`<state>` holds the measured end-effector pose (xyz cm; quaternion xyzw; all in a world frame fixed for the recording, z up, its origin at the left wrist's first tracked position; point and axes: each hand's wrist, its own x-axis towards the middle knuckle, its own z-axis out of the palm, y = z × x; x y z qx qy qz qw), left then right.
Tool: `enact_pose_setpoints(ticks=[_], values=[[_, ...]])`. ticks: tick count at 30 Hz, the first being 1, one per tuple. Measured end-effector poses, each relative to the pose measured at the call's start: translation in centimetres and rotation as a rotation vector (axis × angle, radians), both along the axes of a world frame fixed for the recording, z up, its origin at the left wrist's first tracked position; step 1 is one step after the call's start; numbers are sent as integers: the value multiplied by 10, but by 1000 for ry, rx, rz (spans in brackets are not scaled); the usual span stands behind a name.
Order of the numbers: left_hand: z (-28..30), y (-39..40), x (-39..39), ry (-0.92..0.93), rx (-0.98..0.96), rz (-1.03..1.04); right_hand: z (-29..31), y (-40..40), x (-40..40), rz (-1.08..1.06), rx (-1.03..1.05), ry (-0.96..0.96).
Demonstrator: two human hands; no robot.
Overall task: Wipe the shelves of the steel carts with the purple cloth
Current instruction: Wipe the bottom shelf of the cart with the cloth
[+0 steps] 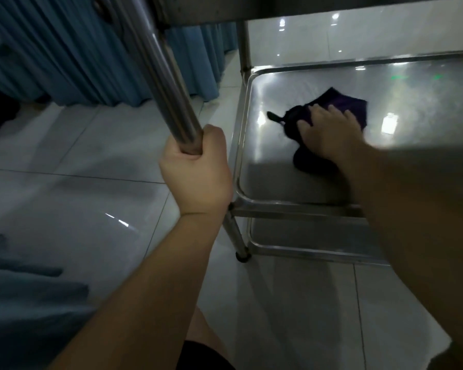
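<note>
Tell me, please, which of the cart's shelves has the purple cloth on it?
The middle shelf: the right hand presses the purple cloth flat on it. The lower shelf beneath it carries no cloth.

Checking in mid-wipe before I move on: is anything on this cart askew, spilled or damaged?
Nothing stands out. The purple cloth lies bunched under the right hand on the middle shelf, which looks level and dry. The left hand grips the cart post. The picture is dim and blurred.
</note>
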<state>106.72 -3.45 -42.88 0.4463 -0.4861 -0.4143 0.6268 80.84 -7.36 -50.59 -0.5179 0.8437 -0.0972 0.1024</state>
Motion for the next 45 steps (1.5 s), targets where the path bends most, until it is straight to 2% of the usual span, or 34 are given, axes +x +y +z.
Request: enact_pose_setpoints(ticks=[5,8,10,14,18,23,29,34,38,41,45], values=[[0,-1,1,-61,4,19,6,-20,94,399,-18,-26],[2,0,0,-59,28,41,3,7,127,574,17,-59],[4,1,-1,-63,44,42,-2,38,133,612,17,-53],[5,3,0,-62,76,26,-4,94,106,506,-31,-6],[3,3,2,-74,63,10,-3,143,39,337,-24,32],[6,15,7,-246,48,19,-3,194,-30,120,25,41],[-3,37,27,-559,110,-2,-2,192,-29,105,46,55],[-54,101,20,-622,180,-94,-1,192,-33,121,49,38],[-82,149,-17,-780,313,-308,-3,193,-36,122,34,34],[-82,152,-55,-839,144,-423,-4,194,-37,132,24,32],[-70,126,-118,-1024,-94,-425,-2,205,-49,183,10,33]])
